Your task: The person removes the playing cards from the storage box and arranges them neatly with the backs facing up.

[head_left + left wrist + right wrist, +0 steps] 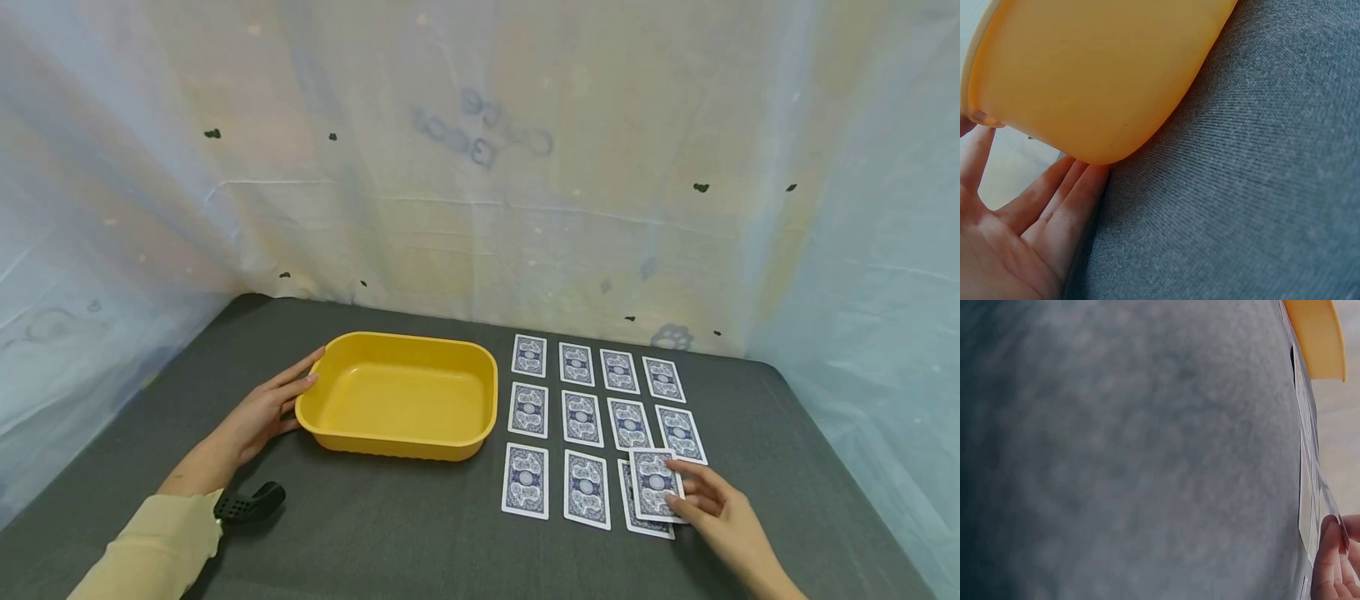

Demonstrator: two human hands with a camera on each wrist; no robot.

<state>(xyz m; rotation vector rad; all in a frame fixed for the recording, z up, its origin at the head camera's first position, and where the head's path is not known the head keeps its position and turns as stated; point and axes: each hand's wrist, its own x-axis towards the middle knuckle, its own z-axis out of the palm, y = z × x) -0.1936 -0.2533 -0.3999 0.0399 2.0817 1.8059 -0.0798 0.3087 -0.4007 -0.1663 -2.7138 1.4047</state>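
Observation:
My right hand point(712, 504) pinches a playing card point(654, 483) by its right edge, back side up. In the head view this card overlaps another face-down card point(632, 507) in the nearest row; the right wrist view shows the held card point(1330, 499) tilted up from the table. At the left end of a yellow plastic tub point(397, 451), my left hand point(262, 410) touches the rim and side with extended fingers. The left wrist view shows its fingertips against the outside wall of the tub point(1097, 75).
Face-down blue-backed cards lie in rows right of the tub, such as one at the back point(529, 357) and one at the front point(526, 481). Dark grey cloth point(390, 525) covers the table. A pale printed curtain point(480, 208) hangs behind it and at both sides.

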